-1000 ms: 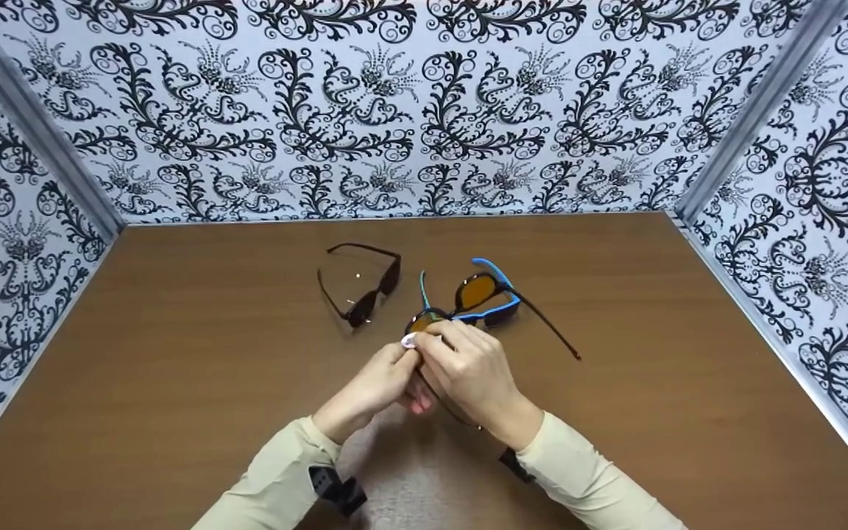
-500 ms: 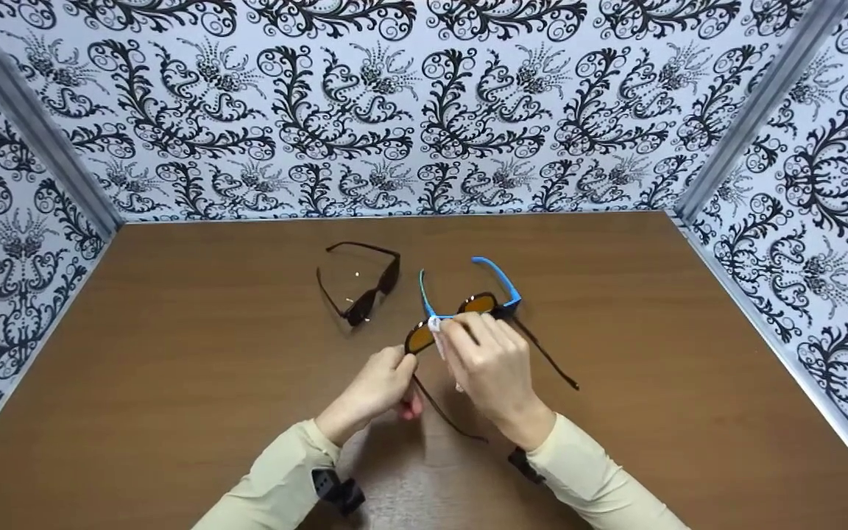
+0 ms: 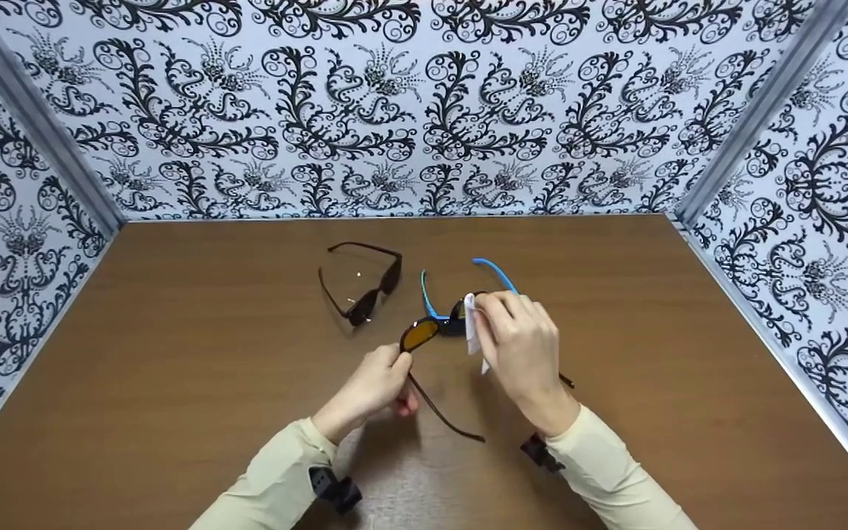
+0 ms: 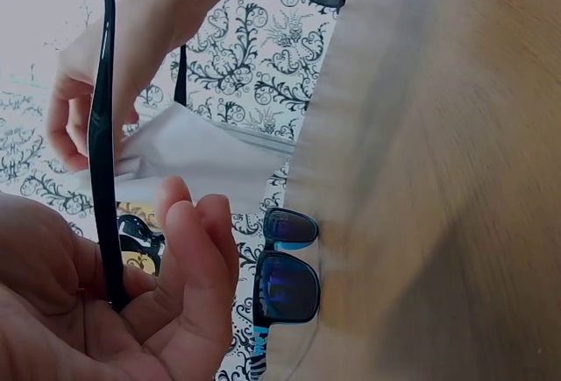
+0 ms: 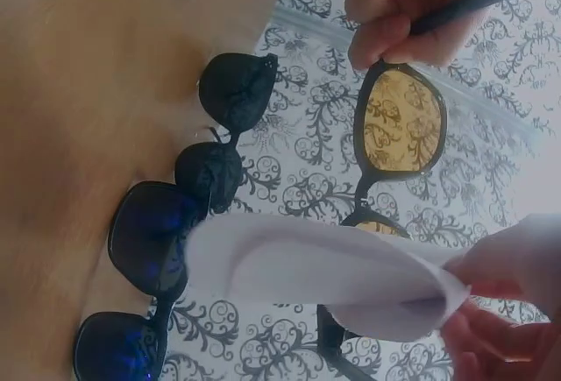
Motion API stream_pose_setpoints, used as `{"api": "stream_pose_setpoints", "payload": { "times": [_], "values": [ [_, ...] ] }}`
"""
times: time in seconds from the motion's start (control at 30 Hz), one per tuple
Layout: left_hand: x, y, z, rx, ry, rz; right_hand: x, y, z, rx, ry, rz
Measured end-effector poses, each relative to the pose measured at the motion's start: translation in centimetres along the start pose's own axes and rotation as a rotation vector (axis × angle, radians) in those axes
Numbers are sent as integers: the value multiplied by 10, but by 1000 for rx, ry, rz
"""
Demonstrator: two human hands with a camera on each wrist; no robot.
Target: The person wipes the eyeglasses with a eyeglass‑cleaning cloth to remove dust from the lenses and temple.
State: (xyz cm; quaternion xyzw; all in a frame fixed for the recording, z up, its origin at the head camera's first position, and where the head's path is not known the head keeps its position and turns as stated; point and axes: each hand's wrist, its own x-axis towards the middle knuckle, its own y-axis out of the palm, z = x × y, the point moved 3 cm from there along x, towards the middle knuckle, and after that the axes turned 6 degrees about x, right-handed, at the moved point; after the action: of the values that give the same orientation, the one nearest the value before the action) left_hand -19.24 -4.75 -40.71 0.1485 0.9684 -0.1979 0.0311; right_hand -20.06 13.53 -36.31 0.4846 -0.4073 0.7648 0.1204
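My left hand pinches a pair of sunglasses with amber lenses at one end of the dark frame, holding it above the table. One temple hangs down past the fingers in the head view. A white cloth is pinched in my right hand and lies over the far lens, which it partly hides in the right wrist view. Behind the held pair, blue-armed sunglasses with dark lenses rest on the table, partly covered in the head view. Dark sunglasses lie farther left with their temples unfolded.
The brown wooden table is bounded by patterned panels at the back and both sides. Dark wrist cameras are strapped over the sleeves.
My right hand has moved right with the cloth, from the near lens across the bridge to the far lens. My left hand keeps its hold, nearly still.
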Motion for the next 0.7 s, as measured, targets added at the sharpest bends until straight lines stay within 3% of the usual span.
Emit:
{"api": "stream_pose_setpoints", "payload": {
  "times": [0.3, 0.47, 0.63, 0.7],
  "values": [
    [-3, 2, -3, 10, 20, 12, 2, 4, -10, -117, 127, 19],
    [-5, 4, -4, -17, 24, 35, 4, 8, -10, -68, 76, 28],
    [-4, 4, -6, -28, 35, 40, 3, 11, -10, 63, 15, 102],
    [-4, 4, -6, -24, 36, 43, 2, 11, -11, 60, 7, 127]
  ]
}}
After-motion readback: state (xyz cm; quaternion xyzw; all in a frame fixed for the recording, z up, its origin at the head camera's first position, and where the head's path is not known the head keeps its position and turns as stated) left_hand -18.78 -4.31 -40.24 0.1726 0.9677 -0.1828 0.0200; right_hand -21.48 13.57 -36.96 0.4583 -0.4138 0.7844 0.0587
